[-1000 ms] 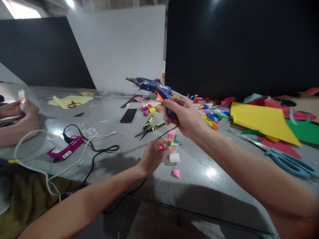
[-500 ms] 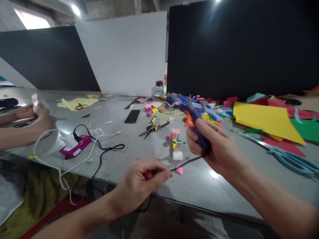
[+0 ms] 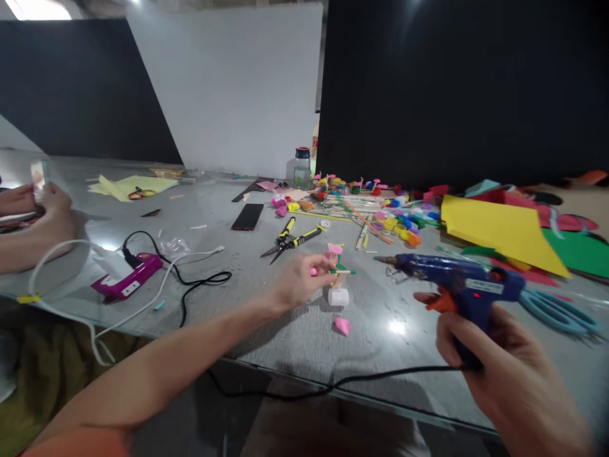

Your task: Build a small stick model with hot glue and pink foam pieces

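My right hand (image 3: 480, 355) is wrapped round the grip of a blue glue gun (image 3: 457, 279) with an orange trigger and a small red light. Its nozzle points left, and a black cord trails from the handle along the table's front edge. The thumb and fingers of my left hand (image 3: 297, 282) close about a small craft-stick model (image 3: 339, 277) with pink and green parts. A small pink round bit shows at those fingers. Just in front of the model lie a white cylinder (image 3: 338, 297) and a pink lump (image 3: 343, 326).
Yellow-handled snips (image 3: 290, 240) and a black phone (image 3: 247, 217) lie beyond my left hand. Blue-handled scissors (image 3: 561, 311) and coloured sheets (image 3: 504, 228) are at right. A purple power strip (image 3: 128, 279) with cables sits left, near another person's hands (image 3: 52, 203). Bottle caps (image 3: 404, 228) lie behind.
My right hand has carried the glue gun right and down, nearer me. My left hand has let go of the cord and moved forward to the craft-stick model.
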